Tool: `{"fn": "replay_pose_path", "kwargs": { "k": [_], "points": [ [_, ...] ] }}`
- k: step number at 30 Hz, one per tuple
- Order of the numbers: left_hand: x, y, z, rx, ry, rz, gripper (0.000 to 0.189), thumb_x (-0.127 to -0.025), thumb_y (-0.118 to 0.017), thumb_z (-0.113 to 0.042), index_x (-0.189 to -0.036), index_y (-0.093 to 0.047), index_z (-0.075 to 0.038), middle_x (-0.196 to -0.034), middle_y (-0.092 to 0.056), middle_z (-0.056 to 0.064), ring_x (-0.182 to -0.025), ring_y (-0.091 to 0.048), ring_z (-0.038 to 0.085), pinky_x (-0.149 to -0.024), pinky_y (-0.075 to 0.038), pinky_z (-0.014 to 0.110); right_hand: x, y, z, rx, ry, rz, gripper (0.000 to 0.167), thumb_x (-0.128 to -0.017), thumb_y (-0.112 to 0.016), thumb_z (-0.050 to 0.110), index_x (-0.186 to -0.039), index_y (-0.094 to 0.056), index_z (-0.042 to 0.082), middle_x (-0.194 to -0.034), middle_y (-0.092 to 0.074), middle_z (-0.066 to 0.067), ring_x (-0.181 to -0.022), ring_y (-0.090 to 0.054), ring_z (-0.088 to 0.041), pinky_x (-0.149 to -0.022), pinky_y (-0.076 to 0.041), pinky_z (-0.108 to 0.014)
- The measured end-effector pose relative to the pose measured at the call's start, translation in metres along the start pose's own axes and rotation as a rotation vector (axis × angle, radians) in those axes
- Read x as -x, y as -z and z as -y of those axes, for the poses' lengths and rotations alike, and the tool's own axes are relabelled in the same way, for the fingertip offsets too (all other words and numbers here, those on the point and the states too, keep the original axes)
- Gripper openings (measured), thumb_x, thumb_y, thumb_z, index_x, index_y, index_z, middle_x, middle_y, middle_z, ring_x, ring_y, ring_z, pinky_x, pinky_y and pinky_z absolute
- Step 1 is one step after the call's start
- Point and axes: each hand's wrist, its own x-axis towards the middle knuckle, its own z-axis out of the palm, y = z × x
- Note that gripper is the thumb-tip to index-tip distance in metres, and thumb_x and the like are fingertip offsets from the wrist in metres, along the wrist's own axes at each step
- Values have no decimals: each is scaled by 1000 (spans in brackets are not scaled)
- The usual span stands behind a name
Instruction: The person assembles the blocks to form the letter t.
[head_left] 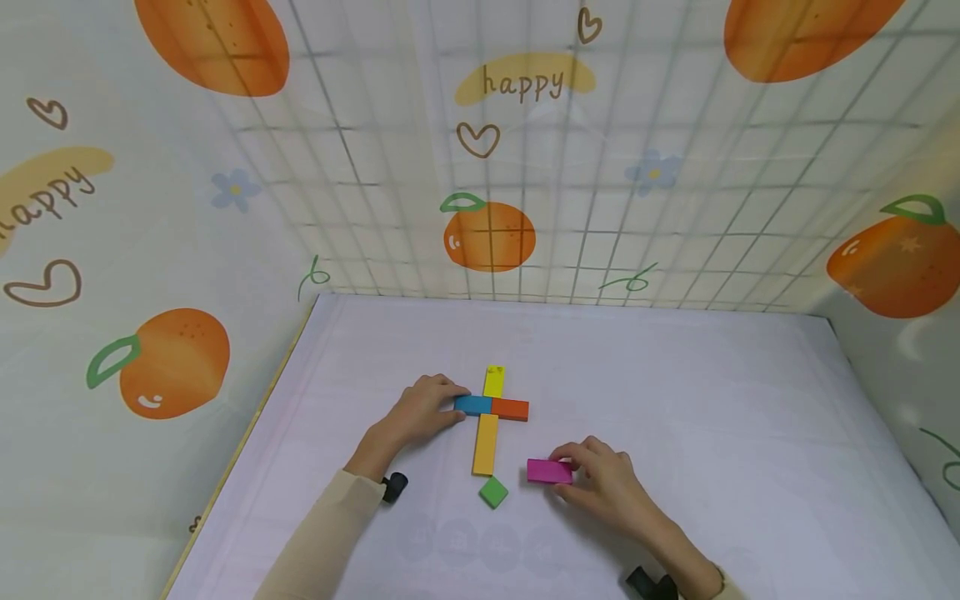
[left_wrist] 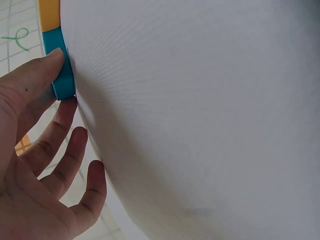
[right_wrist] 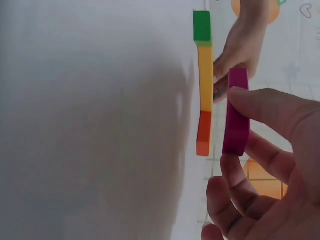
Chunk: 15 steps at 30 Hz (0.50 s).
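Observation:
My left hand (head_left: 423,410) pinches the outer end of a blue block (head_left: 473,405) between thumb and fingers; the block lies flat on the table. Against its right end sits an orange-red block (head_left: 511,409). A bright yellow block (head_left: 494,381) extends away behind them, and an amber block (head_left: 485,445) runs toward me, making a cross. Below the amber block lies a green block (head_left: 493,492), turned like a diamond. To the right, my right hand (head_left: 606,483) grips a magenta block (head_left: 549,471) by its right end. In the right wrist view this magenta block (right_wrist: 237,112) appears raised off the tabletop.
The white tabletop (head_left: 712,400) stretches to both sides. Behind it and at the sides hangs a sheet (head_left: 375,167) printed with oranges and hearts, with grid lines at the back. Dark wrist cameras (head_left: 394,487) sit on both forearms.

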Motion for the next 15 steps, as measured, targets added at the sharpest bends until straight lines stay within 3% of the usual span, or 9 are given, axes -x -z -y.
{"fn": "replay_pose_path", "kwargs": {
  "k": [15],
  "points": [
    [0,2,-1,7,1,13,40,-92,-75,-32,-130,-69,-23,-126,-60,1,-115,-50,24,-93,-43,47,1,-16,12,152,-12,173,36,-79,-85,34,-109,-65,29,-88,-52,15,-83,-50,-5,-74,-34,-39]
  ]
}}
